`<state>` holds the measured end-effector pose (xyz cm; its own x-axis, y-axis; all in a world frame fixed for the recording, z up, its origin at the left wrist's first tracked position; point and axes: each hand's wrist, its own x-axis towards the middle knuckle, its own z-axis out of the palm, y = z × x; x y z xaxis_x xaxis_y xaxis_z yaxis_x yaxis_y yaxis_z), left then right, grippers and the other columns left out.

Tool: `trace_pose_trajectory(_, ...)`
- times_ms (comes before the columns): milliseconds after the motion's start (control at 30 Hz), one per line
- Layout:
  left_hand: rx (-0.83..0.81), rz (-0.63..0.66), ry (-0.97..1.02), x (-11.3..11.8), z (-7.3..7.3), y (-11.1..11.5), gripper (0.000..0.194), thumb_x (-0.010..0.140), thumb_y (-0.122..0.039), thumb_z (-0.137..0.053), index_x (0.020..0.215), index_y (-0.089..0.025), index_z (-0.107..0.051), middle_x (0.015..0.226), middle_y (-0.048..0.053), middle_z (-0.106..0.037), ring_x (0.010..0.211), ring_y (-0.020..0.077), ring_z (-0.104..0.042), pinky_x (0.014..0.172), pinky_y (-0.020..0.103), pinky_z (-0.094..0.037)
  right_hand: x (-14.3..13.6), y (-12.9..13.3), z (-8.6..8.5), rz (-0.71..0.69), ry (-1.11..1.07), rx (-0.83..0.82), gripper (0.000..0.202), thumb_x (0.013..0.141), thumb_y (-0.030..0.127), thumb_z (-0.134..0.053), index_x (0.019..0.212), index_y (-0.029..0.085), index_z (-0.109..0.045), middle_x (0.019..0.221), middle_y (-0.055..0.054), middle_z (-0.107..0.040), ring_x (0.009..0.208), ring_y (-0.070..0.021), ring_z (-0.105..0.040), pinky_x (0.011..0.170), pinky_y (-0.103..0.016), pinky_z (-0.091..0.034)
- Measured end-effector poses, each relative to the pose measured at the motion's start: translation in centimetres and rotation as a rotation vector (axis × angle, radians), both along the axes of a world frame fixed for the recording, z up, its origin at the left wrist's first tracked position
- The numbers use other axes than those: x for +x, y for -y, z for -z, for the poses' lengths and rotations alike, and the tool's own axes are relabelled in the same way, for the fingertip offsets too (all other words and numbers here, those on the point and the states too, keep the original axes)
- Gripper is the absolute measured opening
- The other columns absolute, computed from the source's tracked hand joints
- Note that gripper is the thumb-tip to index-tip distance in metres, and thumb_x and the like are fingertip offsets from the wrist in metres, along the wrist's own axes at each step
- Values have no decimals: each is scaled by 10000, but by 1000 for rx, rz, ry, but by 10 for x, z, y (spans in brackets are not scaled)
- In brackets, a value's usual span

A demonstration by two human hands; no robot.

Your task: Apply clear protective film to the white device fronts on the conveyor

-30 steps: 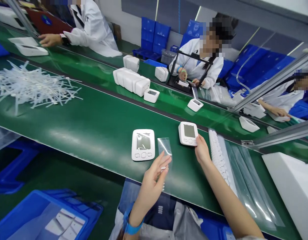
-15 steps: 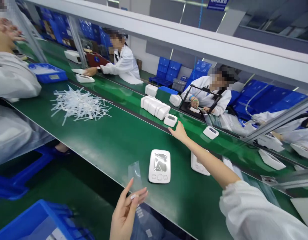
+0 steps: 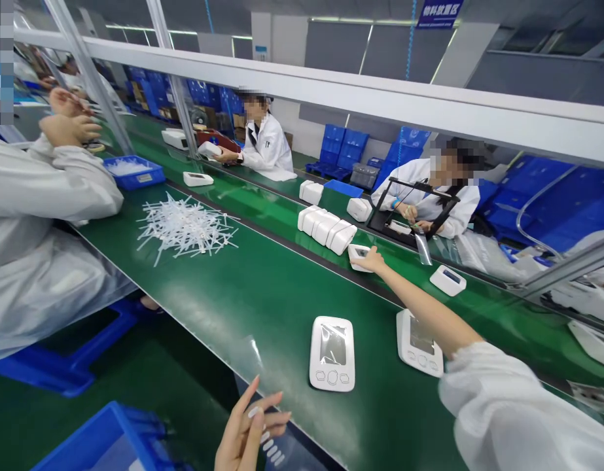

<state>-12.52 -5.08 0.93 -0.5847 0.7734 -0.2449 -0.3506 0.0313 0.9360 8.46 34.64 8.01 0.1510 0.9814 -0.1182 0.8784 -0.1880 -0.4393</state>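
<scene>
My right hand reaches across to the belt and grips the near end of a white blood pressure monitor, which has a grey screen. Directly in front of me a second white monitor lies face up, its screen and buttons showing. Another monitor sits partly behind my right forearm. Low at the table's edge, my left hand has its fingers spread and holds nothing I can see. A faint piece of clear film shows just beyond its fingertips; whether they touch cannot be told.
A row of white housings stands on the green belt, with one more monitor farther right. White cable ties are heaped at left near a blue tray. Co-workers sit opposite and at left. A blue bin stands below.
My right hand has moved onto the monitor at the end of the row and closed on it. The view has shifted, and the co-worker at far left has lifted a white unit.
</scene>
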Motion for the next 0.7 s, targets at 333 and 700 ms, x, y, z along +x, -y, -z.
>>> trace_pose_trajectory(333,99,313,-244,-74,-29,-111,492,860,-530,-614,1270,-258,-600,1291,90,-670,959,254,-732,805,356,-607,58,181,1,-590,-52,-10,1139,629,398,-771,1562,153,-166,1508,-190,-380,1351,-355,-420,1087,-464,-398)
trace_pose_trajectory(700,-127,470,-930,-104,-19,-267,549,699,-302,-721,1210,-118,-641,1380,230,-507,1414,464,-285,1143,621,-194,93,150,-5,-429,-391,-202,1094,744,643,-698,1586,262,-111,1664,-93,-77,1509,-343,-172,1214,-483,-221)
